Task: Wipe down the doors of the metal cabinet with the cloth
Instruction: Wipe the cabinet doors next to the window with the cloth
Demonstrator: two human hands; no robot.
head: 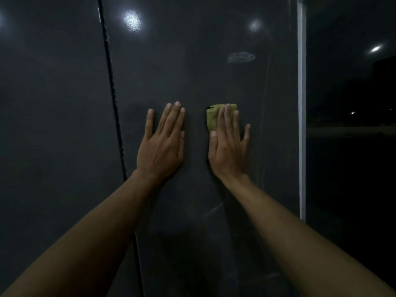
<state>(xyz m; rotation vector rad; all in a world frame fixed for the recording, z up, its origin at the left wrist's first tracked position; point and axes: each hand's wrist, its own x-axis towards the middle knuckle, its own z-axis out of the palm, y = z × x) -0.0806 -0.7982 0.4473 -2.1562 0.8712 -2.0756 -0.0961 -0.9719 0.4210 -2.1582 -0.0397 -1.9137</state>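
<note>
Two dark grey glossy cabinet doors fill the view: the right door (192, 71) and the left door (53, 103), split by a black vertical gap (113, 103). My left hand (162, 142) lies flat on the right door, fingers spread, holding nothing. My right hand (229, 144) presses a folded yellow-green cloth (213, 117) flat against the same door, just right of the left hand. Most of the cloth is hidden under my fingers and palm.
A pale smear (241, 57) shows on the right door above my right hand. A white vertical frame edge (301, 103) borders the cabinet on the right, with dark glass or a dark opening (351, 125) beyond it. Ceiling lights reflect on the doors.
</note>
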